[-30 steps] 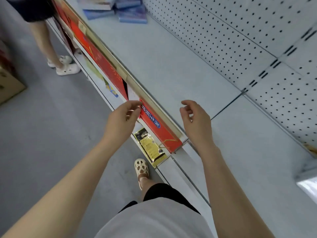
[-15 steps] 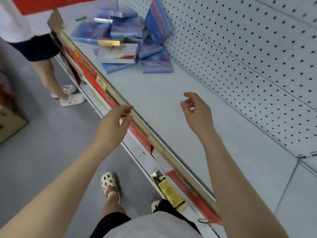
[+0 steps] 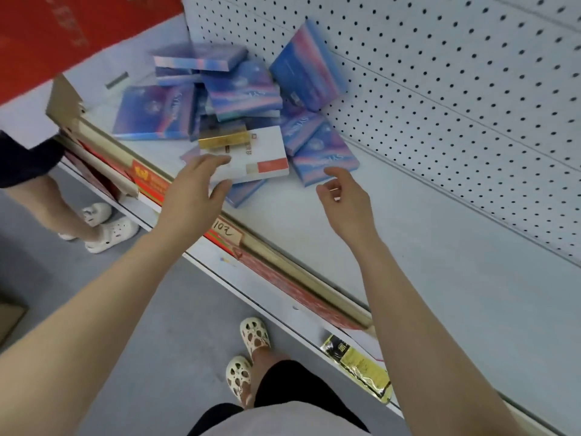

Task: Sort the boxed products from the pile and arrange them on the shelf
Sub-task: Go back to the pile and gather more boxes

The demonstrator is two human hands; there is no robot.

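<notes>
A jumbled pile of several flat blue-and-pink boxes (image 3: 242, 92) lies at the left end of the white shelf (image 3: 408, 247). One blue box (image 3: 306, 78) leans against the pegboard back. On top at the front lies a white box (image 3: 261, 155) with a gold edge and a red patch. My left hand (image 3: 195, 190) hovers open at the white box's front left corner, fingers spread. My right hand (image 3: 345, 199) hangs open over bare shelf just in front of the pile, close to a blue box (image 3: 323, 158). Neither hand holds anything.
A gold rail with red price strips (image 3: 283, 272) runs along the shelf's front edge. Another person's legs and white clogs (image 3: 103, 225) stand at the left. A yellow packet (image 3: 358, 366) lies on the lower shelf. A red panel (image 3: 63, 33) bounds the shelf's left end.
The view has swung left along the shelf, so the pile is now near. Both hands have moved from the shelf's front rail up to the pile. The boxes have not moved.
</notes>
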